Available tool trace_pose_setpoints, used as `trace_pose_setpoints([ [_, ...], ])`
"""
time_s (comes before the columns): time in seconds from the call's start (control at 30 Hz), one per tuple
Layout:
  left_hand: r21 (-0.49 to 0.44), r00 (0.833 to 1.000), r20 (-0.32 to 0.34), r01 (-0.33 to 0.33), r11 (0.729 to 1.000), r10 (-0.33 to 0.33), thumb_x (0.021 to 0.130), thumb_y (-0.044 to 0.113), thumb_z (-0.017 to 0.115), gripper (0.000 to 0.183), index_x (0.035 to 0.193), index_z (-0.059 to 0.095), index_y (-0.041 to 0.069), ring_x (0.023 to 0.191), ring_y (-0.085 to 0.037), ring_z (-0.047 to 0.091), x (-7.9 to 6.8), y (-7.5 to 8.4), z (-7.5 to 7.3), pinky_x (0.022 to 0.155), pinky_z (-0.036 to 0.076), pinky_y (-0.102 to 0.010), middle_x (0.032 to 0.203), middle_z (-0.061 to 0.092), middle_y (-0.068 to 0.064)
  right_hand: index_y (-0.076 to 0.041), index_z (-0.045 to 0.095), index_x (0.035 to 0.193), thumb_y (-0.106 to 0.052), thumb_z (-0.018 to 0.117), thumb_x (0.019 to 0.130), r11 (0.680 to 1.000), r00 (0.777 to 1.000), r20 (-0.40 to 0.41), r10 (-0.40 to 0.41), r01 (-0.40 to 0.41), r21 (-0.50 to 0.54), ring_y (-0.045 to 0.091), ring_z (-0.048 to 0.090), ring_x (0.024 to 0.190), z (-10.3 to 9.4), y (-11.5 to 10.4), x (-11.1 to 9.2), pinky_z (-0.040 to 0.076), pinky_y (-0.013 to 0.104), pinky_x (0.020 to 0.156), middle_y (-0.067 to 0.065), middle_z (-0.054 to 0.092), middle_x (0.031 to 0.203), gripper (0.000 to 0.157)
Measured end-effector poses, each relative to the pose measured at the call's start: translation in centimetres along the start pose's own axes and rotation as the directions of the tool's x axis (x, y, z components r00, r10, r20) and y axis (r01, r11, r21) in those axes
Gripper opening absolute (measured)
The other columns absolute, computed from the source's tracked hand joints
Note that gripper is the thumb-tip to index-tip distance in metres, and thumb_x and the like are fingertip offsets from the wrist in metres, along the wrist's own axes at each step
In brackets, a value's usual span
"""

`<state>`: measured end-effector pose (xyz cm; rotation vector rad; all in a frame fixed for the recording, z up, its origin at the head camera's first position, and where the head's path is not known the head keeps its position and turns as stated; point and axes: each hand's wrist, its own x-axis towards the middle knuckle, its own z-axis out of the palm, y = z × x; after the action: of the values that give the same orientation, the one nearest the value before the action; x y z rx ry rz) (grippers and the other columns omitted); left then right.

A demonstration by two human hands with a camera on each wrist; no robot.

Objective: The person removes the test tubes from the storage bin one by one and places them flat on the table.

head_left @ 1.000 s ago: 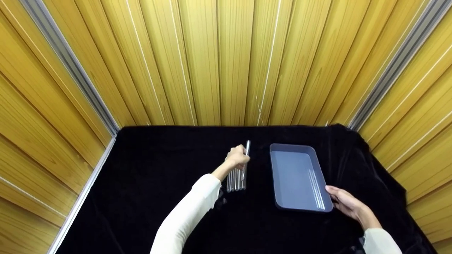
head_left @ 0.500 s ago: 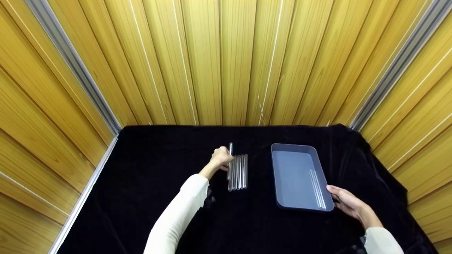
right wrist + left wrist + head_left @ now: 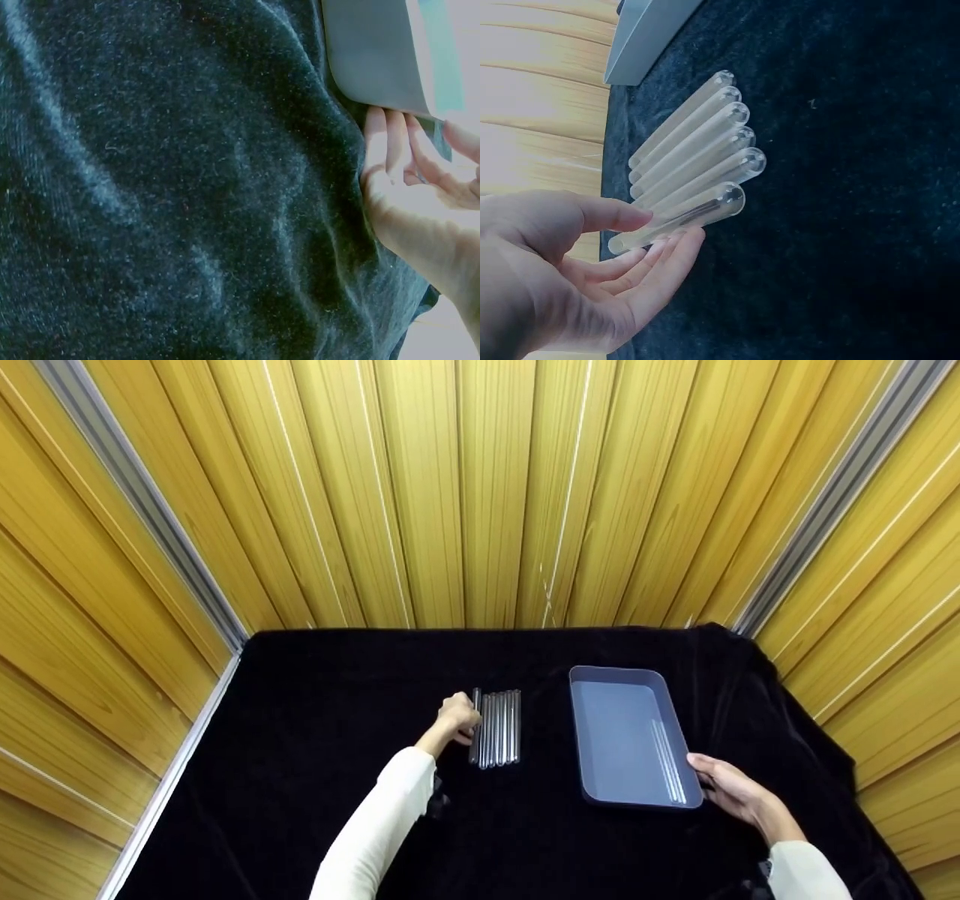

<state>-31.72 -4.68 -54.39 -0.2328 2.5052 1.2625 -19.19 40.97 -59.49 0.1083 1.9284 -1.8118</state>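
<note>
Several clear glass-like test tubes lie side by side on the black cloth, left of a blue-grey tray. My left hand pinches one more test tube between thumb and fingers, at the left end of that row. In the left wrist view its rounded end points away from the palm, and it lies almost parallel to the others. At the tray's near right corner, my right hand holds the rim, thumb on top and fingers against the outer wall.
Black velvet cloth covers the table and bunches into folds on the right. Yellow wood-look panels rise behind and on both sides, with grey metal strips at the corners. Bright parallel streaks show on the tray's floor.
My left hand has moved left from over the row's right side to its left end, lowering the test tube beside the others. My right hand stays on the tray.
</note>
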Motion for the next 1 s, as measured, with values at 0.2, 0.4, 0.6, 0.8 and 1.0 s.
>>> trace_pose_setpoints([
  [0.2, 0.053, 1.000, -0.021, 0.001, 0.999, 0.000, 0.082, -0.006, 0.052, 0.017, 0.096, 0.059, 0.002, 0.079, -0.033, 0.077, 0.1, -0.4, 0.5, 0.063, 0.068, -0.042, 0.076, 0.066, -0.014, 0.017, 0.019, 0.150, -0.031, 0.039, 0.111, 1.000, 1.000, -0.010, -0.001, 0.001, -0.013, -0.003, 0.059, 0.107, 0.1, -0.1, 0.0, 0.054, 0.025, 0.094, -0.009, 0.065, 0.121, 0.065],
  [0.4, 0.113, 0.999, -0.039, -0.003, 0.994, 0.008, 0.083, -0.004, 0.049, 0.013, 0.085, 0.058, 0.006, 0.075, -0.033, 0.077, 0.5, -0.5, 1.0, 0.061, 0.067, -0.037, 0.067, 0.054, -0.004, 0.017, 0.018, 0.151, -0.031, 0.039, 0.111, 1.000, 1.000, -0.011, 0.004, -0.004, 0.004, -0.002, 0.060, 0.106, 0.0, -0.1, 0.0, 0.055, 0.025, 0.092, -0.011, 0.065, 0.119, 0.065],
  [0.6, 0.092, 1.000, -0.025, -0.003, 0.996, 0.006, 0.083, -0.004, 0.048, 0.016, 0.088, 0.061, 0.004, 0.072, -0.029, 0.077, 0.6, -0.5, 1.0, 0.058, 0.067, -0.034, 0.072, 0.062, -0.007, 0.017, 0.018, 0.150, -0.030, 0.039, 0.112, 1.000, 1.000, -0.007, -0.001, 0.001, -0.001, -0.002, 0.060, 0.106, -0.1, -0.1, 0.0, 0.055, 0.025, 0.092, -0.011, 0.066, 0.118, 0.065],
  [0.8, 0.056, 1.000, -0.015, -0.002, 0.998, 0.003, 0.081, -0.005, 0.047, 0.023, 0.099, 0.061, -0.001, 0.064, -0.026, 0.073, 0.5, -0.7, 0.8, 0.050, 0.064, -0.030, 0.081, 0.066, -0.014, 0.018, 0.017, 0.151, -0.031, 0.039, 0.111, 1.000, 1.000, -0.006, -0.005, 0.005, -0.005, -0.003, 0.059, 0.107, 0.1, -0.1, 0.0, 0.054, 0.025, 0.093, -0.010, 0.065, 0.122, 0.066],
  [1.0, 0.067, 0.999, -0.038, -0.011, 0.998, 0.014, 0.083, -0.002, 0.050, 0.021, 0.101, 0.062, 0.001, 0.072, -0.027, 0.076, 0.5, -0.9, 0.9, 0.059, 0.067, -0.035, 0.082, 0.066, -0.012, 0.016, 0.023, 0.149, -0.030, 0.039, 0.111, 1.000, 1.000, -0.008, -0.006, 0.006, -0.001, -0.002, 0.060, 0.106, 0.2, 0.0, 0.0, 0.054, 0.025, 0.092, -0.011, 0.066, 0.117, 0.061],
])
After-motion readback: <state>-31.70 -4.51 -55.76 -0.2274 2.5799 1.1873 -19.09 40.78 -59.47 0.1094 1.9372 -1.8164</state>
